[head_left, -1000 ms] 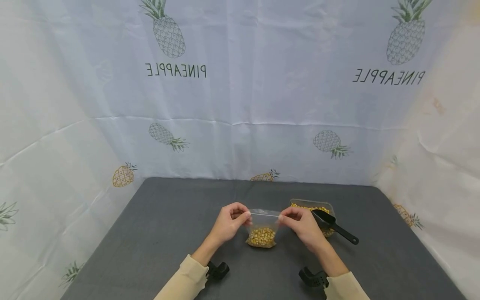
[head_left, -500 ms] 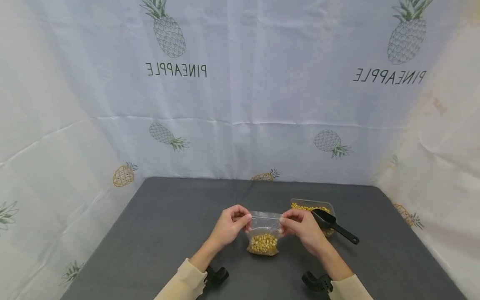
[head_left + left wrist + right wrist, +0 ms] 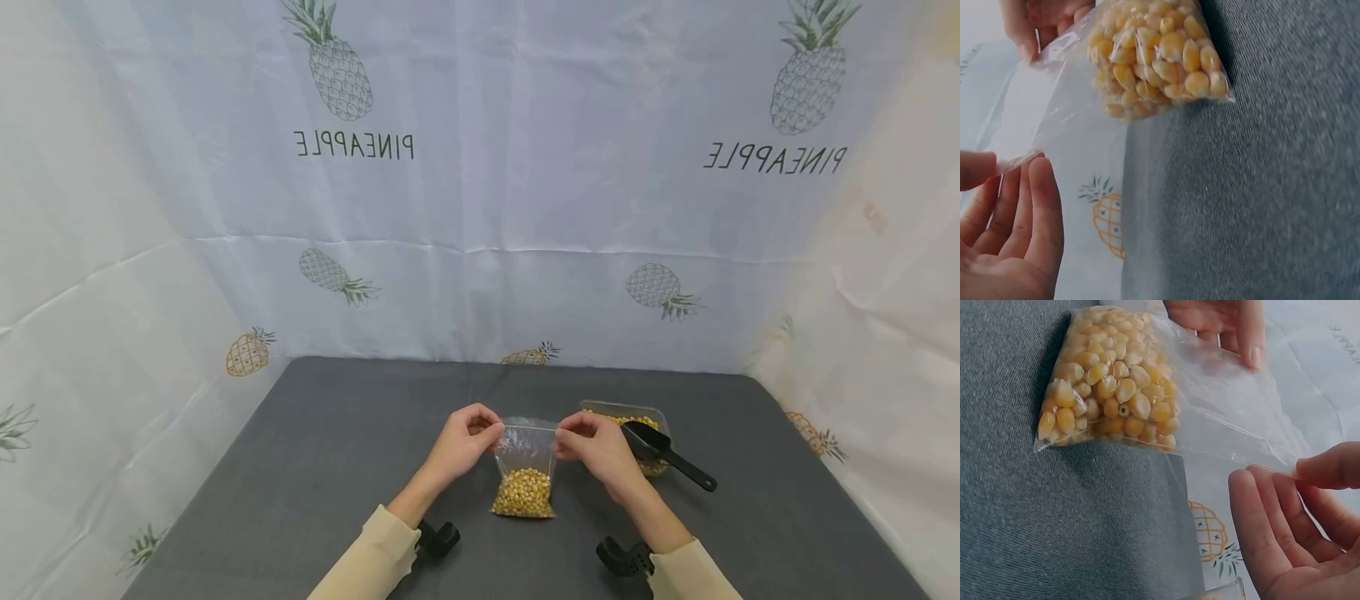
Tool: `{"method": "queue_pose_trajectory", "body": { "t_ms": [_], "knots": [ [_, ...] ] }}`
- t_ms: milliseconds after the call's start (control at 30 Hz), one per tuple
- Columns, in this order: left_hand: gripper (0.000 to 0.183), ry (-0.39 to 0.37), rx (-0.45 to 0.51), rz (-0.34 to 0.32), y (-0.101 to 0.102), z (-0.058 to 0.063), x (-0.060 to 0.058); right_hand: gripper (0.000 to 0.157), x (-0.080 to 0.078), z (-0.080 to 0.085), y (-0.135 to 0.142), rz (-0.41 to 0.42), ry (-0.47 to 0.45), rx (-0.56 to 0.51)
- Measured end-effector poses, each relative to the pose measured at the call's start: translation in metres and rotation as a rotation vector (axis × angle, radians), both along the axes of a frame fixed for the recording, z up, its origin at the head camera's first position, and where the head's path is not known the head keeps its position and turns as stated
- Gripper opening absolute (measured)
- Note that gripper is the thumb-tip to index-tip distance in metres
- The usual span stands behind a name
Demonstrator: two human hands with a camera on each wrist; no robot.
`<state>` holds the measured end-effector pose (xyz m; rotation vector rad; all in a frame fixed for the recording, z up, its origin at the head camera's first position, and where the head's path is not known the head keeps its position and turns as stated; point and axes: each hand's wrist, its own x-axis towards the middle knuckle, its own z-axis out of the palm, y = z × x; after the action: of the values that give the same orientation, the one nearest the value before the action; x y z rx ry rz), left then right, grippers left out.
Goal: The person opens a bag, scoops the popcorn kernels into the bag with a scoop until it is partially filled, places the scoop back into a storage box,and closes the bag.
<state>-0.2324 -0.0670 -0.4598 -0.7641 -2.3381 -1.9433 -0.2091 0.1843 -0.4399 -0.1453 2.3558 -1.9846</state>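
A clear zip bag [image 3: 524,493] with yellow corn kernels [image 3: 1154,59] in its lower part stands upright over the dark grey table. At its top left corner my left hand [image 3: 463,440] pinches the plastic between thumb and fingers. My right hand [image 3: 598,448] pinches the top right corner in the same way, so the upper edge is drawn straight between both hands. In the right wrist view the thumb [image 3: 1329,467] presses on the bag's edge. The bag's bottom is right at the tabletop.
Behind my right hand is a clear plastic container [image 3: 622,408] of corn kernels, partly hidden by the hand. A black scoop [image 3: 660,448] lies across it, handle pointing to the front right. White curtains [image 3: 480,183] with pineapple prints enclose the table's back and sides.
The bag tilted toward me half a second ago; now it hangs straighter with its upper part stretched taller. Both hands rose slightly and keep their pinch. Container and scoop stayed put.
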Motion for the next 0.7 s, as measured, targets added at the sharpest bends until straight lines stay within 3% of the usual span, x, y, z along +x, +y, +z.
{"method": "queue_pose_trajectory", "body": {
  "t_ms": [100,233,433,700],
  "knots": [
    [0.010,-0.015,-0.029,-0.016,-0.002,0.004,0.002,0.023,0.000,0.001,-0.001,0.009,0.031,0.055],
    [0.012,-0.019,-0.064,-0.027,-0.005,0.000,0.000,0.021,0.000,-0.002,0.000,0.027,0.094,0.157],
    [0.011,0.035,-0.120,0.012,-0.007,-0.005,-0.005,0.013,-0.001,-0.002,0.000,-0.008,0.176,0.278],
    [0.017,0.130,-0.270,0.087,-0.014,-0.001,0.000,0.011,0.003,0.000,0.001,-0.053,0.336,0.474]
  ]
}}
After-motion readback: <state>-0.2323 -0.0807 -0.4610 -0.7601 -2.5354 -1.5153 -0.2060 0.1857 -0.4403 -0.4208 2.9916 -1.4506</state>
